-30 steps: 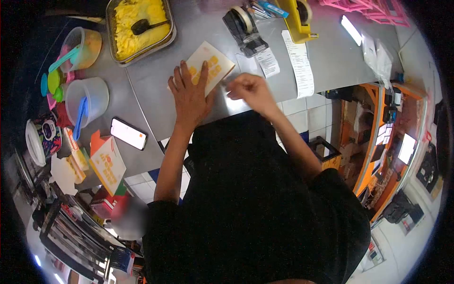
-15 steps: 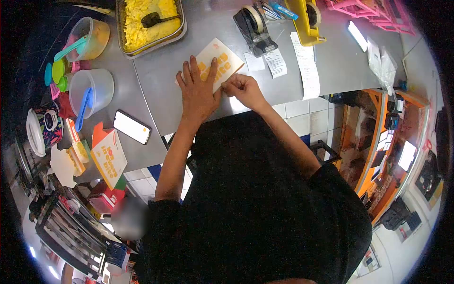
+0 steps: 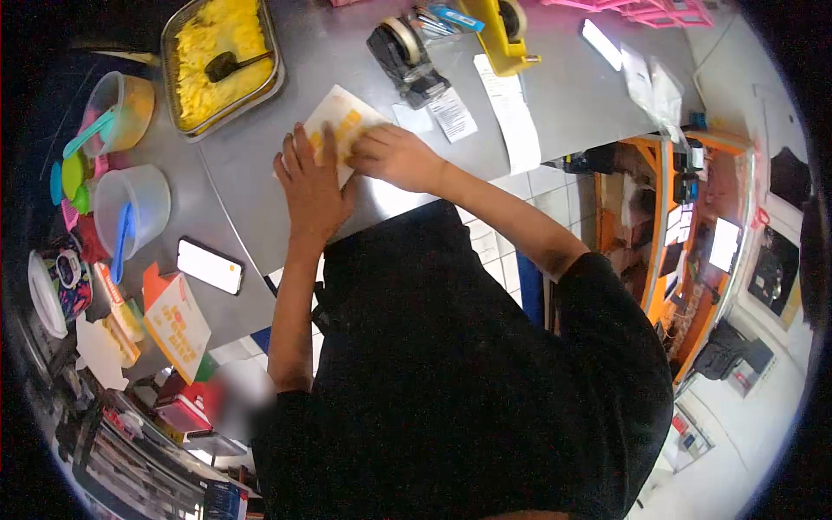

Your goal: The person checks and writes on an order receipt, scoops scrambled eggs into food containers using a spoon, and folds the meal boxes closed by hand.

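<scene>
A white food box (image 3: 340, 104) with yellow lettering lies on the steel table in front of me. My left hand (image 3: 315, 189) rests flat across its left part, fingers spread. Over the box's right side, my right hand (image 3: 400, 158) has its fingers bent and pressed together; whatever is between them is hidden. Right of the box, a small paper slip (image 3: 411, 118) and a printed receipt (image 3: 452, 116) lie beside a black tape dispenser (image 3: 406, 62).
A tray of yellow food (image 3: 201, 43) stands at the back left, near two plastic tubs (image 3: 149, 195). A phone (image 3: 210, 265) and an orange-and-white carton (image 3: 178, 325) lie at left. A yellow tape dispenser (image 3: 496, 39) and a long receipt (image 3: 510, 121) are at right.
The view has shifted, so the table things appear farther left. My right hand has moved up from the box's near right edge onto its right side. My left hand still presses flat.
</scene>
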`<act>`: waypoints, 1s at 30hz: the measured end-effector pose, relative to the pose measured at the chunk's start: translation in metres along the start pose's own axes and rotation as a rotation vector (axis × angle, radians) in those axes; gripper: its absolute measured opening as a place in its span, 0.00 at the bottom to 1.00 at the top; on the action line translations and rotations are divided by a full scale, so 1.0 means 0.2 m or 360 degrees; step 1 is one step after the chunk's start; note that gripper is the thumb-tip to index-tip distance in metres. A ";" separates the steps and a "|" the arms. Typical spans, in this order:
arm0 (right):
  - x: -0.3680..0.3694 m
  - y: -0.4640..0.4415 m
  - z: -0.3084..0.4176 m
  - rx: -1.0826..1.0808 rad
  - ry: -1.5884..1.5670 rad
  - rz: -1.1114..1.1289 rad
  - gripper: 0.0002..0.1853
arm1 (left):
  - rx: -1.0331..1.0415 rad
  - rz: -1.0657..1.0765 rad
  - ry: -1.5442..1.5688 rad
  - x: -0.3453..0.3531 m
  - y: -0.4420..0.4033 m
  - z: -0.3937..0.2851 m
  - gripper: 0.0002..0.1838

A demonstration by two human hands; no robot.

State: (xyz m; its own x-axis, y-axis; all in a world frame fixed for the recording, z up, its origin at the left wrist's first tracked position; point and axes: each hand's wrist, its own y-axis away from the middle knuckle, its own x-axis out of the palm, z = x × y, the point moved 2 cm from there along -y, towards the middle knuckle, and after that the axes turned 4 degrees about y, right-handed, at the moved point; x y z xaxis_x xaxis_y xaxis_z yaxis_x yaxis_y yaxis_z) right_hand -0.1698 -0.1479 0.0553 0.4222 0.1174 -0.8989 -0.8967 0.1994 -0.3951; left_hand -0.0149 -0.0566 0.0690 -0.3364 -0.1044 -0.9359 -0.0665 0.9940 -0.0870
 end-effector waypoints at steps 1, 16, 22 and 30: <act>-0.02 -0.07 -0.01 0.0037 0.0050 0.0032 0.23 | 0.0001 -0.0050 0.0109 0.01 0.01 0.02 0.49; -0.58 -0.05 0.01 0.0768 -0.0190 0.0500 0.47 | -0.0601 -0.0718 0.0553 0.02 0.53 0.13 0.40; -1.03 0.68 -0.60 0.1620 -0.0140 0.0317 0.36 | -0.1083 -0.1096 0.0545 -0.05 0.63 -0.04 0.34; -0.98 1.10 -1.03 0.2020 -0.0031 0.0305 0.34 | -0.1279 -0.1674 0.0203 -0.16 1.00 0.10 0.29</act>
State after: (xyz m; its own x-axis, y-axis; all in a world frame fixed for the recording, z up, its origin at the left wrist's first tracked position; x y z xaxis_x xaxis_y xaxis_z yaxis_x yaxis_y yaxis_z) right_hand -0.4767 -0.3284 0.1060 0.3128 0.2591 -0.9138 -0.1931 0.9593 0.2059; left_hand 0.0018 0.1466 0.0748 0.1346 -0.8522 -0.5056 -0.8653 0.1475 -0.4790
